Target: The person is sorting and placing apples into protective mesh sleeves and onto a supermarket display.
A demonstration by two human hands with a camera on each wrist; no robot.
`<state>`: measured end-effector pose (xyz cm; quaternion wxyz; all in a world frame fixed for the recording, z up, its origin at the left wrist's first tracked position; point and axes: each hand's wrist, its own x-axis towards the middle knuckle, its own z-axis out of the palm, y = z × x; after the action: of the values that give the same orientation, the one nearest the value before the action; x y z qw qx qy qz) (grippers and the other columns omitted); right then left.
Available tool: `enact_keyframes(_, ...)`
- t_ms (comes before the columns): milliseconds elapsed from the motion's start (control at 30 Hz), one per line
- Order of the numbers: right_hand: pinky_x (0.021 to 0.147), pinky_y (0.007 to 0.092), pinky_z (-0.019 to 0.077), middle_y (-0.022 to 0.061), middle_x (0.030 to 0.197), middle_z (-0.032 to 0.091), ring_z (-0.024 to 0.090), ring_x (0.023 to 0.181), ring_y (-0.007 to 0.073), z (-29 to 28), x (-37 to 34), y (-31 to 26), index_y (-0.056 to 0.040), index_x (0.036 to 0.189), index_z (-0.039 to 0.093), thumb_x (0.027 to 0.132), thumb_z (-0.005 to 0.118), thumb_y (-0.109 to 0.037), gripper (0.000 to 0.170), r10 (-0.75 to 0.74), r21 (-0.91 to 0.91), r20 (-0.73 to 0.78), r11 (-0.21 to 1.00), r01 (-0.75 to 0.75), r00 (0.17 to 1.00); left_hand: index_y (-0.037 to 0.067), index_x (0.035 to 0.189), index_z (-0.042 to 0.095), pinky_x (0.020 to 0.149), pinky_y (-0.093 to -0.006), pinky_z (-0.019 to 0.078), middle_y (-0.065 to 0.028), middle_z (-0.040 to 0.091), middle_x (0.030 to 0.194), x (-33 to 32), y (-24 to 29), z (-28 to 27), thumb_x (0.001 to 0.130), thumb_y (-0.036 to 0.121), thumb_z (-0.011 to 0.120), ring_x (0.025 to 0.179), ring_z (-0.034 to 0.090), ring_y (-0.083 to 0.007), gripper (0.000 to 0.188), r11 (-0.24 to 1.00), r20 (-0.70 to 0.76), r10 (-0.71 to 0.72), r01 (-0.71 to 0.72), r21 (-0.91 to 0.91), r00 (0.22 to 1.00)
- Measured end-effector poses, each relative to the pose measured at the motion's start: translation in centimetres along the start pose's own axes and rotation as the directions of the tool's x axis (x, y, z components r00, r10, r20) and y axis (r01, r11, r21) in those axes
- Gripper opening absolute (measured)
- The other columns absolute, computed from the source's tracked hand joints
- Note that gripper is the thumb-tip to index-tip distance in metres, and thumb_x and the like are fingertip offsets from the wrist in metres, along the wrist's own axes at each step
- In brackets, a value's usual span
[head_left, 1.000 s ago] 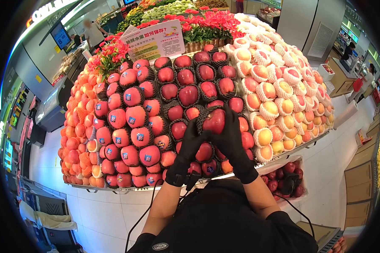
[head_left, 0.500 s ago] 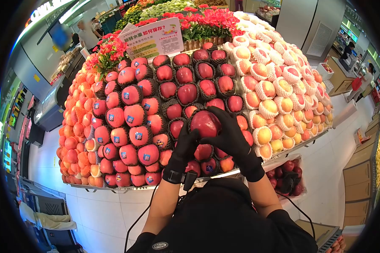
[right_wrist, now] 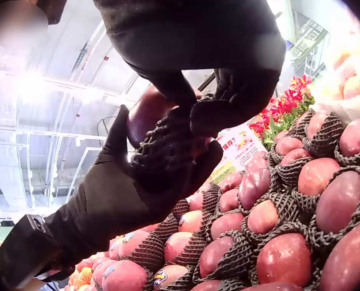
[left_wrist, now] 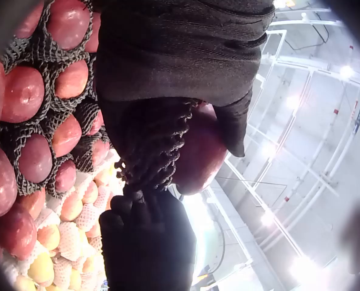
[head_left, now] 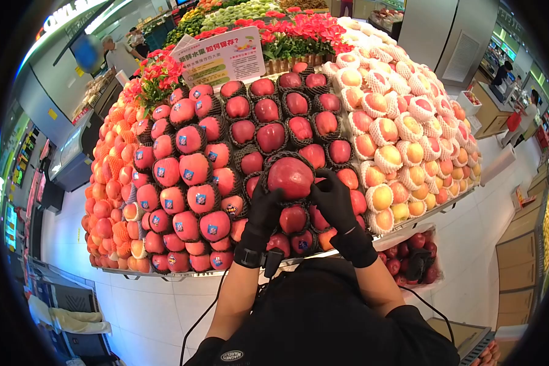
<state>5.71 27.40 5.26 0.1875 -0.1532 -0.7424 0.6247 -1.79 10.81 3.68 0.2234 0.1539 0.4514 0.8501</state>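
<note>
In the head view, a large dark red apple (head_left: 291,178) sits between two black-gloved hands above the apple display. The left hand (head_left: 265,210) holds it from the left and below; in the right wrist view its palm (right_wrist: 128,188) cups the apple from beneath. A black foam net sleeve (left_wrist: 159,145) covers part of the apple, whose glossy skin (left_wrist: 199,151) shows bare beside it. The right hand (head_left: 337,204) is at the apple's right side. Its curled fingertips (right_wrist: 210,115) pinch the sleeve's edge in the right wrist view.
Rows of red apples in black nets (head_left: 271,137) lie around the hands. Stickered apples (head_left: 189,168) are at left, white-netted fruit (head_left: 402,131) at right. A sign (head_left: 222,58) and red flowers (head_left: 305,33) stand behind. A bag of red apples (head_left: 418,253) lies low at right.
The right hand has come down from over the apple's upper right to its right side, its fingers now curled in. The apple has shifted slightly left and turned in the left hand.
</note>
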Motion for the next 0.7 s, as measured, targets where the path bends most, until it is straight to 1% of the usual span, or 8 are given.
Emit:
enact_keyframes(67,0.069,0.0347,0.0524,0.0114,0.081,0.068,0.067,0.075,0.0202,0.1,0.4,0.6,-0.0036,0.11,0.061,0.081,0.069,-0.015,0.032,-0.009,-0.088,-0.022,0.996,0.007,1.0,0.0,0.135,0.042,0.091,-0.0384,0.0544,-0.015,0.055,0.126,0.1,0.2,0.1,0.084,0.004,0.063,0.112,0.06,-0.0268,0.055,0.998,0.022,0.029,-0.03,0.05,0.999)
enact_keyframes(167,0.067,0.0325,0.0515,0.0105,0.079,0.067,0.066,0.074,0.0169,0.5,0.7,1.3,-0.0025,0.108,0.062,0.08,0.068,-0.012,0.031,-0.006,-0.045,-0.103,0.999,0.001,0.995,0.001,0.137,0.039,0.093,-0.0383,0.0535,-0.0152,0.054,0.127,0.0,0.7,0.9,0.08,0.002,0.068,0.113,0.059,-0.0265,0.064,0.998,-0.019,0.063,-0.063,0.029,0.998)
enact_keyframes(267,0.058,0.0239,0.0479,0.0052,0.074,0.064,0.059,0.064,0.009,0.6,0.2,0.9,-0.0014,0.119,0.057,0.086,0.062,-0.005,0.033,-0.092,0.039,-0.078,0.995,0.095,0.993,0.001,0.138,0.037,0.094,-0.0383,0.0528,-0.0147,0.053,0.128,0.1,0.4,0.3,0.079,0.002,0.069,0.114,0.057,-0.0257,0.067,0.985,-0.041,0.101,-0.094,0.144,0.994)
enact_keyframes(367,0.058,0.0238,0.0475,0.0041,0.074,0.063,0.058,0.065,0.0086,0.9,-0.7,-0.7,-0.0029,0.121,0.056,0.085,0.062,-0.003,0.037,-0.137,0.104,-0.102,0.983,0.148,0.985,0.001,0.138,0.037,0.095,-0.0383,0.0522,-0.0146,0.053,0.129,0.4,-0.3,-0.5,0.08,0.003,0.069,0.114,0.057,-0.0249,0.066,0.992,-0.049,0.099,-0.094,0.087,0.994)
enact_keyframes(467,0.058,0.0243,0.0473,0.0032,0.073,0.061,0.058,0.064,0.009,0.5,-0.7,-0.7,-0.0033,0.124,0.054,0.088,0.063,-0.009,0.037,-0.132,0.109,-0.04,0.985,0.135,0.99,0.0,0.138,0.037,0.095,-0.0377,0.0519,-0.0139,0.053,0.129,0.0,0.3,0.2,0.079,0.002,0.069,0.115,0.057,-0.0252,0.067,0.995,-0.088,0.077,-0.072,0.067,0.993)
enact_keyframes(567,0.071,0.0259,0.0498,0.0062,0.093,0.064,0.061,0.082,0.0101,-1.2,0.6,-0.3,-0.0036,0.129,0.051,0.089,0.066,-0.021,0.046,0.023,0.321,0.173,0.944,-0.078,0.985,0.001,0.139,0.036,0.096,-0.0381,0.0513,-0.0134,0.052,0.13,0.0,0.6,-1.1,0.079,0.001,0.068,0.116,0.056,-0.0247,0.068,0.99,-0.01,0.073,-0.071,0.119,0.997)
enact_keyframes(633,0.077,0.028,0.0496,0.008,0.106,0.062,0.059,0.093,0.0114,-1.5,-0.5,-2.5,-0.0032,0.133,0.048,0.09,0.066,-0.024,0.051,-0.118,0.327,0.199,0.944,0.048,0.973,0.002,0.141,0.035,0.097,-0.0377,0.0498,-0.013,0.049,0.133,-0.4,1.1,-1.2,0.076,0.001,0.07,0.119,0.053,-0.0246,0.074,0.977,-0.012,0.043,-0.039,0.21,0.999)
enact_keyframes(700,0.084,0.0304,0.0487,0.0093,0.118,0.058,0.057,0.103,0.0132,-1.8,-1.0,-3.9,-0.0028,0.137,0.045,0.09,0.065,-0.025,0.056,-0.052,0.338,0.282,0.94,-0.048,0.958,0.002,0.142,0.033,0.099,-0.0372,0.0485,-0.0127,0.047,0.135,-0.7,1.7,-0.9,0.074,0.001,0.073,0.121,0.051,-0.0244,0.079,0.952,0.008,0.033,-0.034,0.305,0.999)
